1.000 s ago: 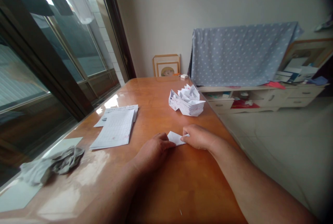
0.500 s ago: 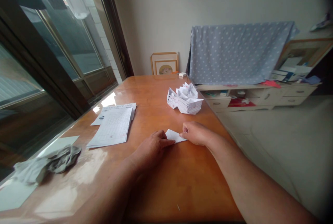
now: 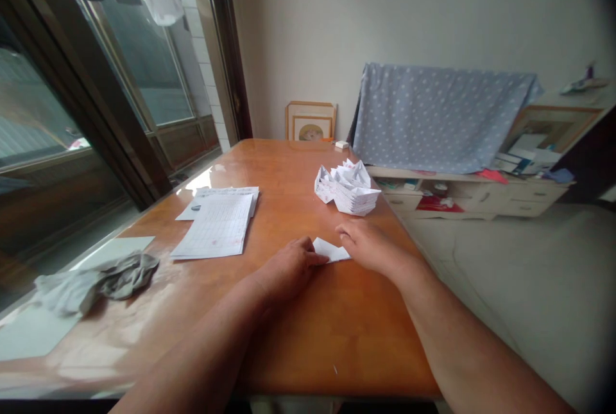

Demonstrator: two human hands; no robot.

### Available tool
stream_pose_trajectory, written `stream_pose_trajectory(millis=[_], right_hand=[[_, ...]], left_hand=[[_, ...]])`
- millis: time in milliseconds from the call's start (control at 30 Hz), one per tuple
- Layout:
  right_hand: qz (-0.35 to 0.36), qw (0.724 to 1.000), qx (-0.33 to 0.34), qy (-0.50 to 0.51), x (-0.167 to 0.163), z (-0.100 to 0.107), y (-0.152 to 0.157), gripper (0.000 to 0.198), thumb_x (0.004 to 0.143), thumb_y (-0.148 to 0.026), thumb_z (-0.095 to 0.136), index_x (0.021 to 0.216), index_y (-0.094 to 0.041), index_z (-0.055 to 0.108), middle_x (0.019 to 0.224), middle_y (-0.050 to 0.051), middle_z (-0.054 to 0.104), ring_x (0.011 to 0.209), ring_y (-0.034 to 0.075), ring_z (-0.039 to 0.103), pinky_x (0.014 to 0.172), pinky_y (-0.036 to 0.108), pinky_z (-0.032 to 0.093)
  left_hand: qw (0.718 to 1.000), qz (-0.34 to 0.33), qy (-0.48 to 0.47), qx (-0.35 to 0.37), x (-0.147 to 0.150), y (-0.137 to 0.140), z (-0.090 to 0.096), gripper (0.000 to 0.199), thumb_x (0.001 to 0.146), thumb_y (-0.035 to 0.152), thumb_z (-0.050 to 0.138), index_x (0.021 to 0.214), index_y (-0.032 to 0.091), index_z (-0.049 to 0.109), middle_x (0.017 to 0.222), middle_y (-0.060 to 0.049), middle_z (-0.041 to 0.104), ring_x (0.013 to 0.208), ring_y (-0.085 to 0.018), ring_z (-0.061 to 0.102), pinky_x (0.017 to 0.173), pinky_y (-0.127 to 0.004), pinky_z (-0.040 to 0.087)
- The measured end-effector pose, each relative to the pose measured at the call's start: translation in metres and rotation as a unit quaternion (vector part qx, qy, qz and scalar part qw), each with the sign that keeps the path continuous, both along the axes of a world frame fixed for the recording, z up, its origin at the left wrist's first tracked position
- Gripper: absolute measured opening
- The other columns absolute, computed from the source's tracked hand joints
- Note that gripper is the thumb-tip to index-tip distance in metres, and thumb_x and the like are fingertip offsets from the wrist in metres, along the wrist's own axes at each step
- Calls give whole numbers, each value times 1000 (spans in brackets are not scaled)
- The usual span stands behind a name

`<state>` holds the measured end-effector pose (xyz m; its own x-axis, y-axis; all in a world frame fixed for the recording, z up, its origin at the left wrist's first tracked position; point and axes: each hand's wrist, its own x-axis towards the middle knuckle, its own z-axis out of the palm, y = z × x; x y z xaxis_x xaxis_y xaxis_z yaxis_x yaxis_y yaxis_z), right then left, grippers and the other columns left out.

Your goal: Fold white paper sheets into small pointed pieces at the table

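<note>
A small white folded paper (image 3: pixel 330 250) lies on the wooden table between my hands. My left hand (image 3: pixel 294 265) rests at its left end, the thumb on top of the sheet and the fingers closed around that side. At the right end is my right hand (image 3: pixel 368 244), its fingers curled and its thumb against the paper's corner; the exact contact is partly hidden. Just beyond them stands a nested stack of folded paper boats (image 3: pixel 353 196), with pointed ends sticking up.
Printed sheets (image 3: pixel 216 228) lie left on the table (image 3: pixel 289 170). A grey cloth (image 3: pixel 128 276) sits at the near left over a pale sheet. A small white box (image 3: pixel 341 144) is at the far edge. Behind are a low cabinet (image 3: pixel 481 199) and a dotted cloth (image 3: pixel 443 119).
My right hand has shifted up slightly from the paper's right end, showing more of that corner. My left hand stays on the paper. The camera view has shifted a little.
</note>
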<state>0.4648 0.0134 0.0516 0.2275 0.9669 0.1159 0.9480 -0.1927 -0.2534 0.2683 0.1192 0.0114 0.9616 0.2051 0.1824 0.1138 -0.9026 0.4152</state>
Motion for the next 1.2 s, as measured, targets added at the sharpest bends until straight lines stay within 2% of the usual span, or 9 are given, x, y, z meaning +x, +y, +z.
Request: stream_pose_trajectory(millis=[133, 233, 333, 433, 600, 767, 1000, 1133, 1200], right_hand=[[82, 993, -74, -28, -20, 7, -13, 27, 92, -17, 49, 98, -21, 74, 101, 9, 76, 97, 23, 67, 82, 28, 43], [88, 990, -75, -75, -33, -1, -28, 35, 95, -18, 43, 117, -18, 71, 122, 13, 72, 112, 26, 65, 95, 34, 44], [89, 986, -72, -118, -43, -19, -39, 47, 98, -20, 38, 139, -10, 58, 144, 18, 57, 133, 29, 52, 110, 42, 37], [73, 986, -77, -131, -50, -34, -44, 52, 99, -27, 39, 147, -8, 50, 153, 18, 47, 143, 30, 41, 118, 46, 29], [52, 987, -74, -135, -51, -38, -46, 53, 101, -35, 38, 148, -11, 50, 154, 14, 46, 146, 29, 36, 121, 50, 21], [47, 986, -82, -139, -38, -34, -53, 50, 103, -35, 35, 147, -18, 51, 154, 10, 47, 147, 29, 34, 120, 53, 21], [22, 985, -87, -147, -16, -34, -68, 49, 103, -35, 35, 148, -23, 51, 157, 6, 44, 151, 31, 24, 118, 56, 21], [-4, 982, -90, -164, -5, -30, -69, 46, 101, -34, 39, 140, -22, 60, 154, 9, 48, 149, 34, 27, 116, 60, 21], [-10, 983, -75, -167, -3, -24, -67, 42, 100, -33, 42, 130, -19, 67, 152, 12, 49, 146, 35, 32, 116, 56, 24]], left_hand=[[1000, -3, -21, -6, 0, 1, -4, 33, 92, 16, 51, 110, 27, 76, 97, -6, 60, 86, -18, 54, 78, -28, 43], [999, 10, -31, -7, 0, 3, -9, 29, 94, 24, 52, 109, 26, 77, 96, -7, 60, 85, -19, 55, 78, -29, 43], [999, 9, -35, -7, 1, 3, -11, 30, 95, 24, 52, 111, 28, 77, 94, -6, 59, 84, -19, 55, 79, -29, 43], [999, 4, -41, -9, 1, 3, -11, 33, 95, 23, 52, 117, 33, 75, 94, -5, 59, 83, -18, 55, 80, -29, 44], [999, -8, -40, -3, 1, 3, -7, 39, 93, 18, 52, 120, 35, 74, 93, -5, 59, 84, -18, 56, 79, -28, 44], [999, -9, -34, -6, 1, 3, -4, 37, 93, 17, 50, 116, 32, 76, 94, -5, 60, 84, -18, 57, 77, -28, 44], [1000, -10, -24, -16, 1, 3, -1, 34, 92, 15, 50, 108, 27, 78, 95, -6, 61, 83, -18, 56, 78, -28, 44], [999, -11, -27, -17, 1, 3, -1, 33, 92, 16, 50, 107, 26, 78, 95, -6, 61, 83, -18, 55, 78, -28, 43], [999, -13, -31, -16, 1, 3, -2, 33, 92, 16, 50, 106, 27, 78, 95, -6, 60, 83, -18, 55, 78, -28, 43]])
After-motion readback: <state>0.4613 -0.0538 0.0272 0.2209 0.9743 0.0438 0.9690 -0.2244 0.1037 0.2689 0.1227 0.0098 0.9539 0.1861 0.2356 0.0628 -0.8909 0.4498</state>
